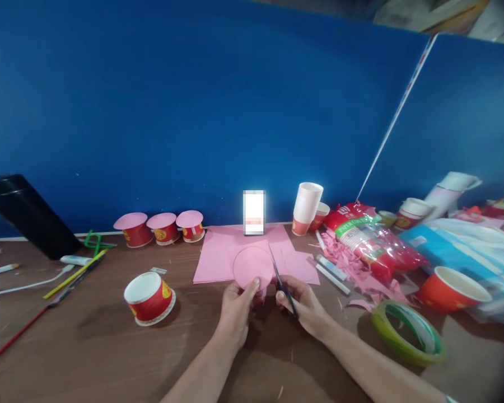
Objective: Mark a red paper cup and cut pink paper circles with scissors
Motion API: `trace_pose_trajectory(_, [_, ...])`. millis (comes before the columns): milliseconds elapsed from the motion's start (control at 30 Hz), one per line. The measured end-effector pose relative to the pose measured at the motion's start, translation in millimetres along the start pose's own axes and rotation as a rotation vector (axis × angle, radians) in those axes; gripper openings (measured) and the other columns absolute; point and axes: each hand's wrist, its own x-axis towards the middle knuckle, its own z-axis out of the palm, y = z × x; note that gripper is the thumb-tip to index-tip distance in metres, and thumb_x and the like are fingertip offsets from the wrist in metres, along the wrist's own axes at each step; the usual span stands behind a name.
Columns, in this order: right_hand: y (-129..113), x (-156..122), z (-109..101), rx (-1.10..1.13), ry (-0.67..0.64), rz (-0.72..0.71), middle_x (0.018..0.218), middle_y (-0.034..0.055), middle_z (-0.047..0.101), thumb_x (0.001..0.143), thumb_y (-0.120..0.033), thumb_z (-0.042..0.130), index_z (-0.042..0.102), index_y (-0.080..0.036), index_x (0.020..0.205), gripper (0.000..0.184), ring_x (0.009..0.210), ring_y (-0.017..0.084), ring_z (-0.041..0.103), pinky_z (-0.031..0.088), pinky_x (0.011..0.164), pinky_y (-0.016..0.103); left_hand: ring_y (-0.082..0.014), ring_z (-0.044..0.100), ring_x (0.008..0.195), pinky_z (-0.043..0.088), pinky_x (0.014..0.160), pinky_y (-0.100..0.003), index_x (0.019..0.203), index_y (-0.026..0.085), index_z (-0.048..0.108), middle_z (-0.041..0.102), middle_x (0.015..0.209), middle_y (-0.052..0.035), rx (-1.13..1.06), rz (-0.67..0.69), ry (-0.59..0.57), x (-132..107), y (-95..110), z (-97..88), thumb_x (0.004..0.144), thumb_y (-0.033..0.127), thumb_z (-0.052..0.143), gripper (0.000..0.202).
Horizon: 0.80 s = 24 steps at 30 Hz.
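Scissors (278, 273) in right hand (304, 305), fingers curled round handles, long axis running away and slightly left, left hand (235, 313) angled inward, fingers pinching pink paper disc (252, 266) just left of blades, stacked paper cups (307, 202) nested together farther back on bench (117, 358).

The paper circle (252, 266) is pink, the scissors (279, 283) black-handled, the partition (185, 112) blue, the tabletop (109, 364) brown.
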Motion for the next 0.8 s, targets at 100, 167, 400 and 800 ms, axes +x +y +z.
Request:
trace_pose_trajectory(100, [-2.1, 0.1, 0.0, -0.018, -0.004, -0.002, 0.064, -0.0015, 0.049, 0.076, -0.043, 0.061, 0.056, -0.015, 0.104, 0.040, 0.057, 0.010, 0.043, 0.036, 0.052, 0.021, -0.0067, 0.048, 0.047, 0.040, 0.047, -0.018, 0.065, 0.009, 0.063, 0.057, 0.054, -0.0004, 0.002, -0.007, -0.003, 0.3, -0.1, -0.2, 0.057, 0.031, 0.075, 0.027])
trace_pose_trajectory(167, [-3.0, 0.2, -0.2, -0.022, -0.005, -0.001, 0.065, -0.0016, 0.049, 0.076, -0.043, 0.061, 0.056, -0.015, 0.103, 0.039, 0.057, 0.010, 0.044, 0.036, 0.053, 0.021, -0.0062, 0.048, 0.047, 0.041, 0.048, -0.018, 0.065, 0.009, 0.063, 0.057, 0.054, -0.0004, 0.007, -0.003, -0.013, 0.4, -0.2, -0.5, 0.058, 0.031, 0.074, 0.025])
trace_pose_trajectory(400, [-4.6, 0.1, 0.1, -0.031, -0.003, 0.007, 0.065, -0.0015, 0.051, 0.075, -0.043, 0.061, 0.056, -0.015, 0.104, 0.041, 0.058, 0.010, 0.046, 0.037, 0.053, 0.021, -0.0072, 0.050, 0.048, 0.042, 0.048, -0.019, 0.065, 0.008, 0.064, 0.059, 0.056, -0.0015, 0.004, -0.006, 0.003, 0.4, -0.4, -0.2, 0.056, 0.031, 0.076, 0.027])
trace_pose_trajectory(800, [-6.1, 0.7, 1.4, -0.030, -0.003, 0.023, 0.063, -0.0019, 0.049, 0.075, -0.043, 0.062, 0.056, -0.014, 0.103, 0.041, 0.055, 0.009, 0.043, 0.034, 0.050, 0.021, -0.0071, 0.048, 0.047, 0.040, 0.047, -0.019, 0.061, 0.010, 0.062, 0.057, 0.053, -0.0001, 0.016, -0.016, 0.002, -0.7, 1.2, 0.5, 0.056, 0.032, 0.075, 0.026])
